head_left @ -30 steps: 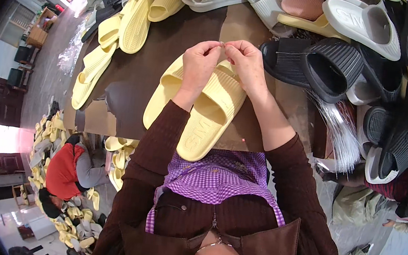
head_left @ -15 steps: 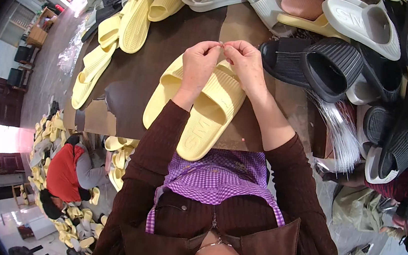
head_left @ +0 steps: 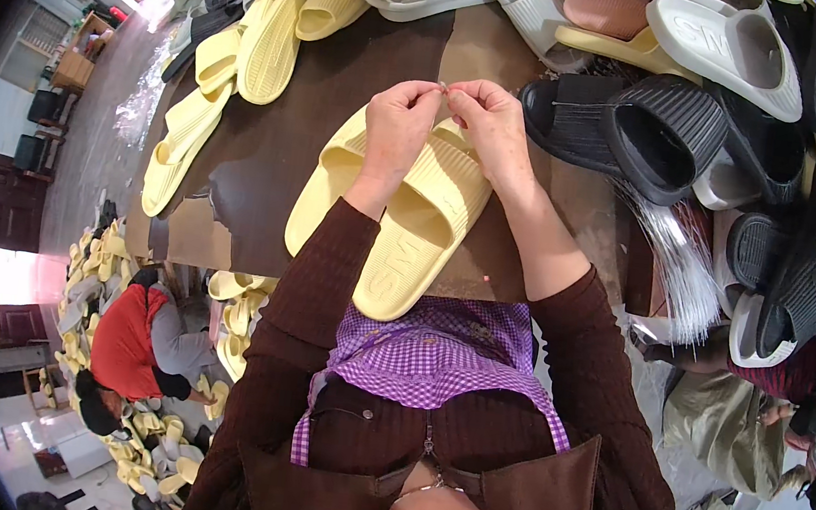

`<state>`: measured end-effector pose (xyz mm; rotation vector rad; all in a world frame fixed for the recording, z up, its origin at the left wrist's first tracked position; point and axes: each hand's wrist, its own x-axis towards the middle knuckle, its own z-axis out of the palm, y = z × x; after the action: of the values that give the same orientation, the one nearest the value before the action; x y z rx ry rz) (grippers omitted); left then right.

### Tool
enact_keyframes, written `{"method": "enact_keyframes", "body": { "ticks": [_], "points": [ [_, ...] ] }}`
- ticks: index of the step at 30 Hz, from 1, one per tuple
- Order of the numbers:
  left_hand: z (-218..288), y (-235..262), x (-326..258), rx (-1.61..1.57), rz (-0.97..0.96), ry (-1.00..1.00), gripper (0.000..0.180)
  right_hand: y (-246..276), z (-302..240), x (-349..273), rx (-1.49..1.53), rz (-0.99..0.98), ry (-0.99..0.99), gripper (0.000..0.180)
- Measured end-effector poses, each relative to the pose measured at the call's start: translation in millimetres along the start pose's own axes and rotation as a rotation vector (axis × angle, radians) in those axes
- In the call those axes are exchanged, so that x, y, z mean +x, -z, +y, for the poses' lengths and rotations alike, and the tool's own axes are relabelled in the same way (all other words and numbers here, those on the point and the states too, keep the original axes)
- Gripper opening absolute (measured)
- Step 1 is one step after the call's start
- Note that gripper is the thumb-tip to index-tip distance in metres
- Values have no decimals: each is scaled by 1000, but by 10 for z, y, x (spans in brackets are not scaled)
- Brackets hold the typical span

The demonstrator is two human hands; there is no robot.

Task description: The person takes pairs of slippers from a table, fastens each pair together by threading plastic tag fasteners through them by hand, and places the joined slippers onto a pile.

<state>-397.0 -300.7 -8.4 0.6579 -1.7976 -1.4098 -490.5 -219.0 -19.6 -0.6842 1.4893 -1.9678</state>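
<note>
Pinching at a tiny, barely visible fastener between their fingertips, the left hand (head_left: 398, 123) and the right hand (head_left: 488, 123) are held together just above centre of the frame, thumbs and forefingers closed and almost touching each other; what exactly is pinched is too small to tell. Directly beneath the hands a pair of pale yellow slippers (head_left: 403, 214) is laid on the brown table (head_left: 269, 149), one overlapping the other, toes toward the upper part of the frame and heels reaching the near table edge at the centre. Both wrists are rested over the straps of this pair. Just right of the right hand, a black ribbed slipper (head_left: 644, 131) is seen with its opening turned toward the camera, and a bundle of thin clear plastic ties (head_left: 678, 266) is spread below it. More yellow slippers (head_left: 262, 37) are piled along the upper left of the table, and white, pink and black ones (head_left: 733, 50) are heaped at the upper right. At the lower left, a person in a red top (head_left: 131, 344) is crouched among yellow slippers on the floor
</note>
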Motion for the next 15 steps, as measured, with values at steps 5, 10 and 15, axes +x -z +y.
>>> {"method": "enact_keyframes", "body": {
  "ticks": [5, 10, 15],
  "points": [
    [-42, 6, 12, 26, -2, -7, 17, 3, -14, 1, -44, -2, 1, 11],
    [-50, 0, 23, 124, -11, -111, 17, 10, -21, 14, -133, 0, 19, 12],
    [-44, -9, 21, 172, -36, -180, 18, 34, 17, 42, -96, -10, 145, 14]
  ]
}}
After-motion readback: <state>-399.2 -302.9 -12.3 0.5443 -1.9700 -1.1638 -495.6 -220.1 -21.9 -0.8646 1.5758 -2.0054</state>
